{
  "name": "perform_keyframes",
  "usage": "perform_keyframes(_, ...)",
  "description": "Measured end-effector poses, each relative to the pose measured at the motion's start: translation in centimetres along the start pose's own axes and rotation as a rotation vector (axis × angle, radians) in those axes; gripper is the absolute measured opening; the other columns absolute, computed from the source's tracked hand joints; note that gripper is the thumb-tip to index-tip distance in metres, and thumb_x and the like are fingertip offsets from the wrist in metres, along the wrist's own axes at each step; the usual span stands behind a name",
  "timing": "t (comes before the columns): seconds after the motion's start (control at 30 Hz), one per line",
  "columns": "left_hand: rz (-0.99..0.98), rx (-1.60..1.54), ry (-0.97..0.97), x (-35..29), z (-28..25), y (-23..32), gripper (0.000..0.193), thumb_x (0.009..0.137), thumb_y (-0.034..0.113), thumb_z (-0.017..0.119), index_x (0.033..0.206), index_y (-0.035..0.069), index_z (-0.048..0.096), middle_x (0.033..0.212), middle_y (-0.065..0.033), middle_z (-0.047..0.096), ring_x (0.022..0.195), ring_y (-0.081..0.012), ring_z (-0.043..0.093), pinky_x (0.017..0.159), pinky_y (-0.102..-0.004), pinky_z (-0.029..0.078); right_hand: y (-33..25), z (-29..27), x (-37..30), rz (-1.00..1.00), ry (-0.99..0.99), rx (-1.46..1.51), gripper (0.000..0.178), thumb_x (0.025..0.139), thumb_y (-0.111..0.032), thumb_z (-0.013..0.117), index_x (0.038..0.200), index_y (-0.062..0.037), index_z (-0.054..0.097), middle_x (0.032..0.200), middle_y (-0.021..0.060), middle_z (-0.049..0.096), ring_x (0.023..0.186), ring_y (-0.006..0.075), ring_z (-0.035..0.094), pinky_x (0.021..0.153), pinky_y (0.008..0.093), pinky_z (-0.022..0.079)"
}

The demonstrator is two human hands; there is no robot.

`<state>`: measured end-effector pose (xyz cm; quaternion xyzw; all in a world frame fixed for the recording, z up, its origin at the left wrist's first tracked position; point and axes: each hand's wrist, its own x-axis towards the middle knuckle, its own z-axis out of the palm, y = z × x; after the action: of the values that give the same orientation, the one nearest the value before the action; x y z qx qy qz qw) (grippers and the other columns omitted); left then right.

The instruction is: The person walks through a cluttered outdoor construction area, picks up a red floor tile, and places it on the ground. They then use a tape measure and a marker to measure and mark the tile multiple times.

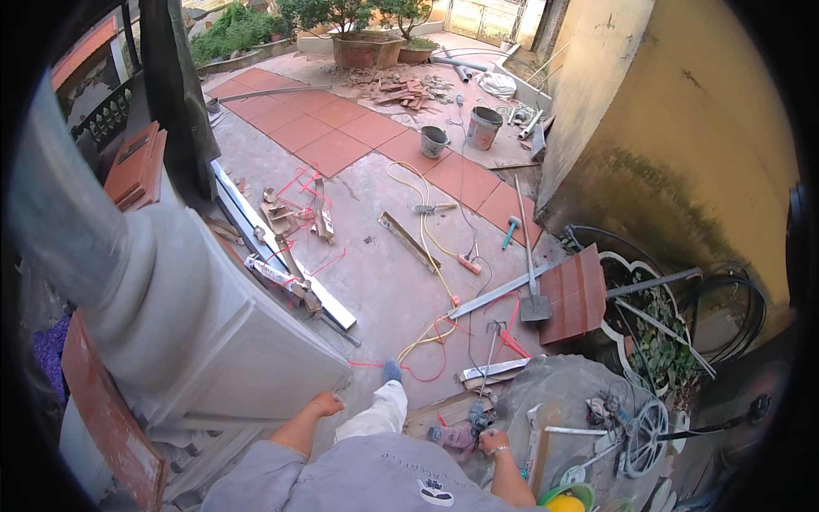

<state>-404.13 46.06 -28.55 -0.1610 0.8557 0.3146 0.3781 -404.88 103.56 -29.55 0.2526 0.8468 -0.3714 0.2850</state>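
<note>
My left hand (326,404) hangs beside the pale base of a large column (230,358), its fingers loosely curled with nothing seen in them. My right hand (492,441), with a band at the wrist, is low on the right. Its fingers are curled, and no held thing shows. Just beyond it, a dusty mixing drill (456,433) with a long paddle rod lies near cardboard. The hand overlaps its edge in view, but I see no grip on it. My foot (392,370) is forward, close to a red strap and a yellow cord (418,340).
A shovel (535,305) leans by stacked red tiles (573,294). A teal-headed mallet (512,229), an angle grinder (467,264) and a metal bar (503,290) lie ahead. Two buckets (484,128) stand farther off near laid red tiles (341,145). Cardboard scraps (286,218) lie left.
</note>
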Motion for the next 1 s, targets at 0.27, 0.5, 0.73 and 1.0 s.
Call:
perform_keyframes(0.27, 0.206, -0.099, 0.131, 14.7, -22.5, 18.1, 0.045, 0.087, 0.036, 0.067, 0.117, 0.003, 0.071, 0.115, -0.0183, 0.071, 0.109, -0.0317, 0.067, 0.096, -0.0392, 0.05, -15.9, -3.4, 9.1, 0.081, -0.114, -0.054, 0.031, 0.086, -0.03, 0.066, 0.091, -0.0008, 0.075, 0.093, 0.0179, 0.074, 0.075, 0.0244, 0.072, 0.074, 0.0377, 0.057)
perform_keyframes(0.5, 0.252, -0.361, 0.169, 24.2, -39.5, 25.2, 0.044, 0.089, 0.029, 0.065, 0.119, -0.003, 0.068, 0.105, -0.0155, 0.073, 0.094, -0.021, 0.069, 0.085, -0.0343, 0.053, -33.3, -6.9, 22.3, -0.077, -0.083, -0.131, 0.022, 0.088, -0.021, 0.066, 0.091, -0.0001, 0.071, 0.075, 0.0081, 0.071, 0.061, 0.016, 0.067, 0.053, 0.0331, 0.052)
perform_keyframes(0.73, -0.138, -0.333, 0.187, 37.0, -52.0, 19.5, 0.036, 0.088, 0.025, 0.065, 0.107, -0.005, 0.071, 0.096, -0.0142, 0.072, 0.075, -0.0204, 0.068, 0.067, -0.0341, 0.054, -42.3, -3.0, 42.6, -0.13, -0.184, -0.564, 0.024, 0.089, -0.023, 0.059, 0.098, -0.0056, 0.072, 0.087, 0.0114, 0.074, 0.079, 0.0244, 0.073, 0.064, 0.0381, 0.056)
perform_keyframes(1.0, -0.334, -0.568, 0.156, 41.7, -67.0, 23.1, 0.035, 0.091, 0.024, 0.064, 0.115, -0.001, 0.068, 0.09, -0.0093, 0.07, 0.074, -0.016, 0.066, 0.054, -0.0304, 0.048, -78.2, -9.0, 56.4, -0.171, -0.135, -0.531, 0.046, 0.086, -0.04, 0.061, 0.108, -0.0008, 0.072, 0.111, 0.025, 0.069, 0.104, 0.0367, 0.068, 0.092, 0.0436, 0.053)
